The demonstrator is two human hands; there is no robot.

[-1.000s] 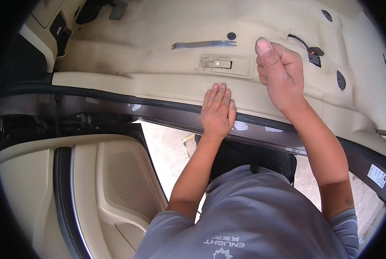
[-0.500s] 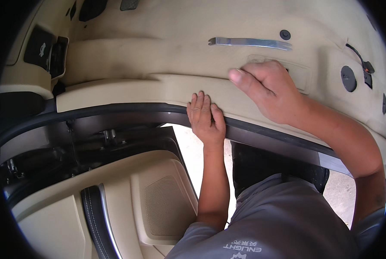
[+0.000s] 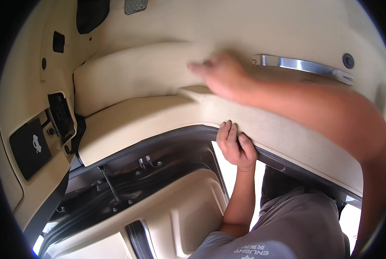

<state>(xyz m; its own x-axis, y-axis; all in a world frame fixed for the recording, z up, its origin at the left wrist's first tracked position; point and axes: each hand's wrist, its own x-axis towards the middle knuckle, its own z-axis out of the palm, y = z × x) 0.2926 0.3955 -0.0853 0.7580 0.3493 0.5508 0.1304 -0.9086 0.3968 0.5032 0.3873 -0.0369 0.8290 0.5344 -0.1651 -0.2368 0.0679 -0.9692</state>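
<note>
Left fingers [image 3: 232,134] touch beige sill trim [image 3: 270,126] inside a car [image 3: 253,26].

The left hand [image 3: 237,146] is nearly upright on a raised left forearm [image 3: 240,200], its fingers [image 3: 230,134] bent and close together, the thumb set slightly apart beside them. The right arm [image 3: 357,125] is sharply bent at the elbow, its forearm reaching across toward the left, farther forward than the left hand. The right hand [image 3: 222,78] points leftward, well apart from the other, too blurred to show its exact finger pose.
</note>
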